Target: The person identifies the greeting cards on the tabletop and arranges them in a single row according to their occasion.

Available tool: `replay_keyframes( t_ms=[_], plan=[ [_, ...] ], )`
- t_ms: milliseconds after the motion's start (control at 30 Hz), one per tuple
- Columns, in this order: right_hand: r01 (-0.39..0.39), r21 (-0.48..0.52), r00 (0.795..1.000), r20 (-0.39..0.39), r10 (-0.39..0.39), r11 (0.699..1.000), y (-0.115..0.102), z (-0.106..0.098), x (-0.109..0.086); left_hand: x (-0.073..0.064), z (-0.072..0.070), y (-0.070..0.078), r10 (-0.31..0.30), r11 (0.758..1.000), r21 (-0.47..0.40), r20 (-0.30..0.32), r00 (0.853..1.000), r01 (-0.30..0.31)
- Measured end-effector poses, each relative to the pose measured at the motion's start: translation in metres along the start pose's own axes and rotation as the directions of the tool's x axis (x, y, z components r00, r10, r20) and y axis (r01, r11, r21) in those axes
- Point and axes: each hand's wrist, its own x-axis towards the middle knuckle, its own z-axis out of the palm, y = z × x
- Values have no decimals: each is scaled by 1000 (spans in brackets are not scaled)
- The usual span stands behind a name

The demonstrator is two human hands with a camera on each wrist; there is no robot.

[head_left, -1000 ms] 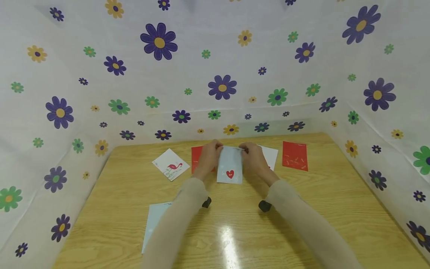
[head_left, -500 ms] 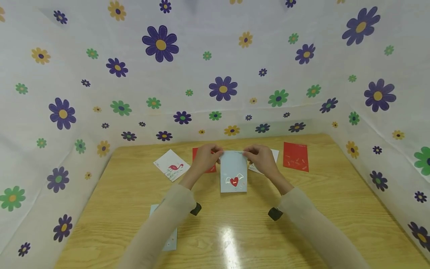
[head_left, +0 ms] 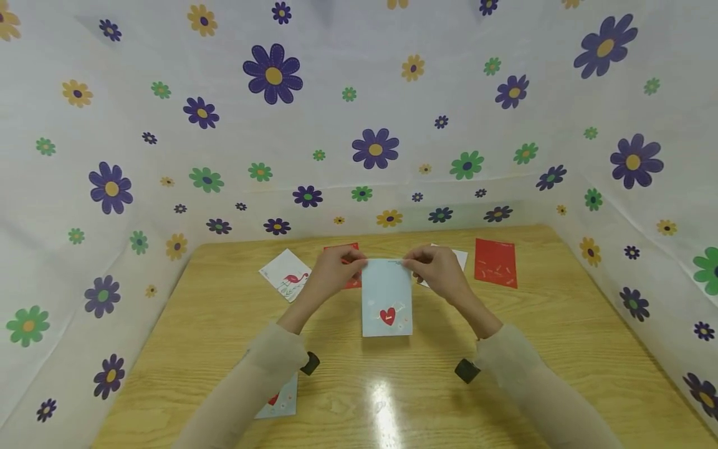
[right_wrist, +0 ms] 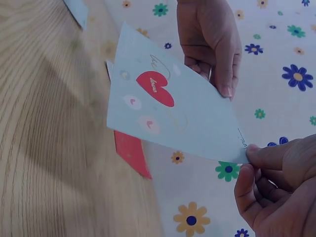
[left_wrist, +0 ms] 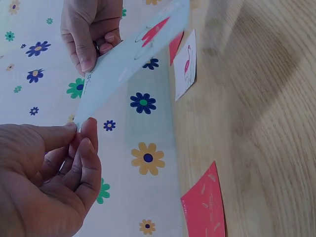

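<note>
A light blue card (head_left: pixel 387 290) with a red winged heart near its lower edge hangs between both hands, raised off the table. My left hand (head_left: pixel 335 269) pinches its top left corner between thumb and fingers. At the top right corner, my right hand (head_left: pixel 440 269) pinches it the same way. The right wrist view shows the heart and small pale hearts on the card's face (right_wrist: pixel 163 106). From the left wrist view the card (left_wrist: pixel 123 59) appears steeply tilted.
On the wooden table (head_left: pixel 336 386) lie a flamingo card (head_left: pixel 286 274), a red card (head_left: pixel 496 263), another red card (head_left: pixel 352 284) behind my left hand, a white card (head_left: pixel 461 257) behind my right, and a second light blue card (head_left: pixel 286 399) under the left forearm. Flowered cloth (head_left: pixel 314 125) surrounds the table.
Both hands have brought the light blue card up and nearer the camera, and it looks larger. The hands have spread slightly apart. The other cards lie where they were.
</note>
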Motion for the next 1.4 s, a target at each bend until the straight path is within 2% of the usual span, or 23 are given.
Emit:
replay_keyframes(
  t_ms=[267, 433, 567, 733, 933, 1167, 1400],
  plan=[
    [0, 60, 1000, 25, -1, 998, -9, 10, -7, -19, -15, 6, -18, 1000, 19, -39, 999, 19],
    [-26, 88, 998, 63, 21, 996, -12, 18, -12, -33, -21, 6, -61, 998, -30, -51, 997, 60],
    [-36, 121, 996, 80, 27, 992, -15, 24, -15, -41, -24, 4, -68, 997, -26, -59, 996, 67],
    [-73, 165, 992, 111, 55, 984, -16, 32, -19, -51, -28, 1, -60, 998, -26, -55, 997, 59],
    [-124, 188, 986, 135, 100, 974, -16, 43, -21, -61, -30, -4, -101, 995, -18, -57, 993, 101],
    [-147, 190, 979, 166, 115, 971, -18, 55, -26, -70, -32, -12, -117, 993, 14, -72, 991, 118],
    [-164, 181, 974, 186, 130, 970, -18, 65, -29, -78, -33, -19, -173, 984, 39, -81, 982, 176]
  ],
)
